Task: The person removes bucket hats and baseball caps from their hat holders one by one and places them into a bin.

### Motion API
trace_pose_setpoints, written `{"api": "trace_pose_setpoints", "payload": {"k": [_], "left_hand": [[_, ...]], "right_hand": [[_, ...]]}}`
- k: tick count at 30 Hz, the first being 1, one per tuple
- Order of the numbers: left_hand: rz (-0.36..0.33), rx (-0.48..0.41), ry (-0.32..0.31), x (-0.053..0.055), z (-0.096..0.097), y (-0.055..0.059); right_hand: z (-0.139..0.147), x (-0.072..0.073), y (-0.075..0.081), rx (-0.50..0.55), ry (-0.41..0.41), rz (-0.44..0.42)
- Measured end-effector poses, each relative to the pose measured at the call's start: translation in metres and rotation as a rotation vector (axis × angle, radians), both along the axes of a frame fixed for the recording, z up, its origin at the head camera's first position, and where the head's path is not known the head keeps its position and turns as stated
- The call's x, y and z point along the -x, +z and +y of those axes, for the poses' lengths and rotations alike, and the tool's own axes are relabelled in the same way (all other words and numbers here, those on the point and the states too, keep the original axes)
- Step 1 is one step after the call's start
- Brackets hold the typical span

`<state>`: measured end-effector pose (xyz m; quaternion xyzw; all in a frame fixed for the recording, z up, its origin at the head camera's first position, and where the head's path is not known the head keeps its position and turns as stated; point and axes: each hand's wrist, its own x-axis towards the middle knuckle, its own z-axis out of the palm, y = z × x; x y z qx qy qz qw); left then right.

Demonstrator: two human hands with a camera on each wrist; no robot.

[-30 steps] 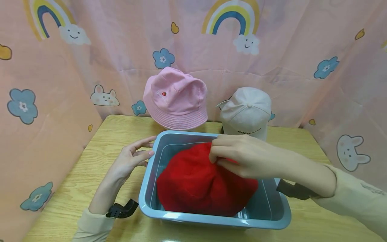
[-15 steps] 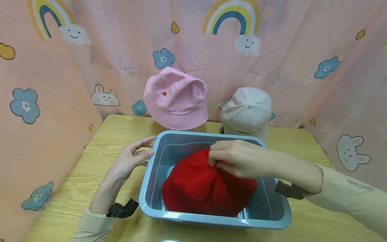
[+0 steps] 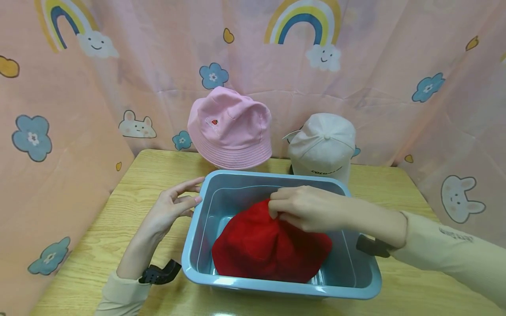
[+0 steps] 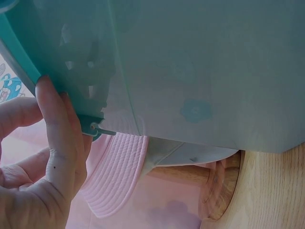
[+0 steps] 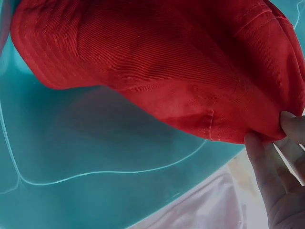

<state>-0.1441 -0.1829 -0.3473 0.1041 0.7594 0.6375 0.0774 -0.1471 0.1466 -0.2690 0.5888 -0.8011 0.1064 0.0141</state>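
Note:
A red cloth hat (image 3: 269, 245) with a stitched brim hangs down inside the blue plastic basin (image 3: 276, 285). My right hand (image 3: 304, 208) pinches the top of its crown between thumb and fingers. In the right wrist view the thumb and fingertips close on the edge of the red fabric, and rows of stitching show on the brim at upper left. My left hand (image 3: 170, 206) touches the basin's left rim from outside, its fingers loosely bent. The left wrist view shows its fingertips against the outer wall under the rim.
Behind the basin stand a pink bucket hat (image 3: 233, 131) and a white baseball cap (image 3: 324, 140). A wooden hat stand (image 4: 221, 186) shows beneath the hats in the left wrist view. A patterned pink curtain (image 3: 166, 52) hangs around the wooden table (image 3: 114, 224).
My right hand has moved down and slightly left with the red hat, which sinks deeper into the basin. The left hand and basin have stayed in place.

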Motion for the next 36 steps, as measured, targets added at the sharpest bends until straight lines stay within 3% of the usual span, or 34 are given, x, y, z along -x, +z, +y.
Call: {"api": "trace_pose_setpoints", "payload": {"k": [14, 36], "left_hand": [[-0.006, -0.001, -0.002, 0.0004, 0.0003, -0.0006], [-0.015, -0.009, 0.0, 0.0006, -0.0022, -0.0036]], "right_hand": [[-0.0041, 0.0026, -0.0016, -0.133, -0.062, -0.065], [0.0013, 0.0015, 0.0016, -0.181, -0.099, 0.003]]}}
